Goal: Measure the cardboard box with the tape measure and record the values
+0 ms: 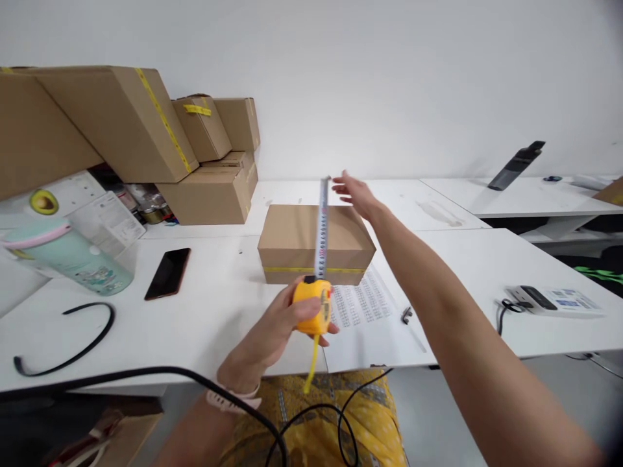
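My left hand (285,314) is closed around a yellow tape measure (314,310), with a yellow strap hanging below it. The silver blade (322,233) is pulled out and runs away from me above a brown cardboard box (287,227). Just right of the blade's far end, my right hand (354,194) has its fingers stretched out, slightly blurred and seemingly apart from the blade. The closed box has yellow tape along its near side and sits on the white table (224,292). Under its right side lies a printed sheet (363,301).
Cardboard boxes (121,123) are stacked at the back left. A mint tumbler (73,256) and a phone (168,274) are on the left. A black cable (160,371) crosses in front. To the right are a white device (549,299) and a dark bottle (516,165).
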A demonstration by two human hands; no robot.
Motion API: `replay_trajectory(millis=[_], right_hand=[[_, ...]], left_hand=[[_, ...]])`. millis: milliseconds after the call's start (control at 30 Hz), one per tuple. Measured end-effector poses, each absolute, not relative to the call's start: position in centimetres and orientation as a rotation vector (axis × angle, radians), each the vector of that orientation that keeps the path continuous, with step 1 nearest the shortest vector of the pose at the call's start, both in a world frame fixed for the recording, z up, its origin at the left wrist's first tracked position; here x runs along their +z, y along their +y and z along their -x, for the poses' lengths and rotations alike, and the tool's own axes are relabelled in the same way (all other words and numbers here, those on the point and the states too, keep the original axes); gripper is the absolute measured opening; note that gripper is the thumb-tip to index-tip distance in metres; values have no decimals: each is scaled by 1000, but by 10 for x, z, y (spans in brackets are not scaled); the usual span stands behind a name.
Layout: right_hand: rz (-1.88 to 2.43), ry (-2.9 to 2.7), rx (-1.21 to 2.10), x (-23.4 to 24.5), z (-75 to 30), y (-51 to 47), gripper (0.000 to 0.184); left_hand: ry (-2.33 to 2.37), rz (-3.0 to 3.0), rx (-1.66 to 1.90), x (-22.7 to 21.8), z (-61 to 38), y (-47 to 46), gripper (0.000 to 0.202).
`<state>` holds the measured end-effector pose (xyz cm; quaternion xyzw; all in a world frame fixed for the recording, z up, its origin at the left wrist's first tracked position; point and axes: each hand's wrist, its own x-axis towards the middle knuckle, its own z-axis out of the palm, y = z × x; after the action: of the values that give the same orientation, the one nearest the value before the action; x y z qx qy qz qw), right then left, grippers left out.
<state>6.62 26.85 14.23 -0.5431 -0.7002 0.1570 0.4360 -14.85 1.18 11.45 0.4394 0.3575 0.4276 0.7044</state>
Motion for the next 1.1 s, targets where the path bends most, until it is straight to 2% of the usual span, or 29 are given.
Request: replay_trajectory(millis=[67,200,367,500,633,733,800,867,1000,1100], right_hand=[[1342,-1632,498,146,-93,255,81],[1407,-1459,469,116,-134,198,76],[1390,-1762,564,78,-128,135,64],[1389,-1742,491,107,-112,143,62],[1500,-1715,212,142,-107,176,46],[1424,-1794,-13,151,-100,191,34],[1298,-1902,2,151,-93,194,29],[1246,-1975,31,151,-85,195,33],[1366,-1968,-52,154,-74,200,29],[1370,-1951,-60,156,-71,208,27]], left_hand=[[880,-1045,1075,106,176,7,65],[1171,-1111,1346,81,227,20,66],[1121,-1098,1261,74,241,51,61],[1036,-1173,1314,104,236,67,59],[1021,-1242,1324,136,235,80,56],[1048,-1276,1369,144,228,77,55],[1038,-1305,1415,142,215,64,59],[987,-1326,1371,134,196,45,63],[860,-1276,1084,110,151,13,62],[826,-1176,1034,91,126,5,59]])
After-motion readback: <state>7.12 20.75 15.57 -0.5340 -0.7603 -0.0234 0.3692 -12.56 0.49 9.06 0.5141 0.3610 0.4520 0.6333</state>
